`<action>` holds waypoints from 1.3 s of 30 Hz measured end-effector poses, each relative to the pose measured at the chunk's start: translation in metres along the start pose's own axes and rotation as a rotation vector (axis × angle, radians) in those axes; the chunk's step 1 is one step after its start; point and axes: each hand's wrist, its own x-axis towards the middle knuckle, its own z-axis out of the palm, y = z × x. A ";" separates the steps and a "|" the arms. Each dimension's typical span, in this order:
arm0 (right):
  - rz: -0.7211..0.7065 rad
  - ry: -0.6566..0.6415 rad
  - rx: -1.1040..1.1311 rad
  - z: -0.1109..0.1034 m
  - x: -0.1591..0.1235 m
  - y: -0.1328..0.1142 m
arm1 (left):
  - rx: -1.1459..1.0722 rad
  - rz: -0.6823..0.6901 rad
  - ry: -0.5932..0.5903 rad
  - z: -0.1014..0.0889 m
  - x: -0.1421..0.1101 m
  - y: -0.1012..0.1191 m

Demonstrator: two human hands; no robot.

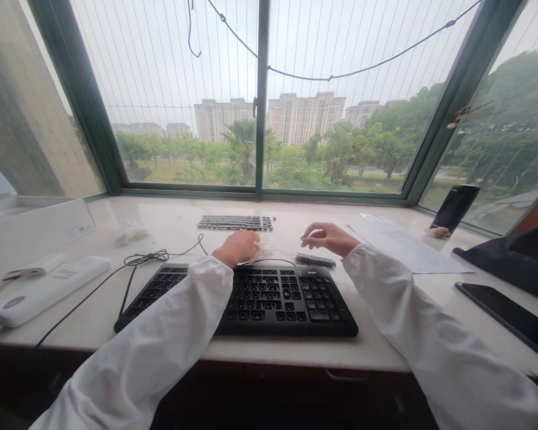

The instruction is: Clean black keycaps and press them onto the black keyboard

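A black keyboard (269, 298) lies near the table's front edge, most of its keycaps off on the left and middle and the number pad still fitted. Behind its top edge, my left hand (237, 246) is closed, back up, with its fingertips hidden, against a crumpled whitish tissue or bag (262, 248). My right hand (329, 237) hovers to the right, thumb and forefinger pinching a small dark piece that looks like a keycap (303, 239). Below it lies a dark pen-like tool (314, 260). Loose keycaps (235, 223) stand in rows farther back.
Left are a tied cable (147, 258), a white power strip-like box (49, 289), a key (6, 280), a white carton (36, 224) and a crumpled clear bag (131, 235). Right are papers (392, 242), a phone (509, 316), a black bag (515, 260) and a dark upright object (456, 207). Windows stand behind.
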 end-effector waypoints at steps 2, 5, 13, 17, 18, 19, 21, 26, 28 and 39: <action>0.047 -0.046 -0.053 -0.006 -0.008 0.005 | -0.013 0.008 0.020 -0.002 -0.001 0.000; 0.088 -0.144 -0.140 -0.010 -0.018 0.008 | 0.015 0.011 0.078 -0.006 -0.002 -0.001; 0.124 -0.367 -0.383 -0.007 -0.022 -0.004 | -0.013 -0.008 0.150 -0.012 -0.006 0.002; 0.133 -0.380 -0.466 -0.002 -0.017 0.001 | -0.013 -0.001 0.121 -0.012 -0.006 0.002; 0.136 -0.377 -0.474 -0.002 -0.016 0.003 | -0.007 -0.001 0.114 -0.011 -0.006 0.002; 0.138 -0.373 -0.476 -0.002 -0.015 0.005 | -0.001 -0.001 0.107 -0.011 -0.006 0.002; 0.149 -0.382 -0.466 -0.003 -0.014 0.007 | 0.004 0.000 0.100 -0.010 -0.006 0.002; 0.202 -0.434 -0.423 -0.005 -0.013 0.009 | 0.011 0.011 0.093 -0.010 -0.006 0.003; 0.206 -0.426 -0.409 -0.004 -0.013 0.009 | 0.012 0.009 0.092 -0.010 -0.006 0.003; 0.171 -0.402 -0.454 0.000 -0.010 0.006 | 0.006 0.005 0.087 -0.010 -0.007 0.004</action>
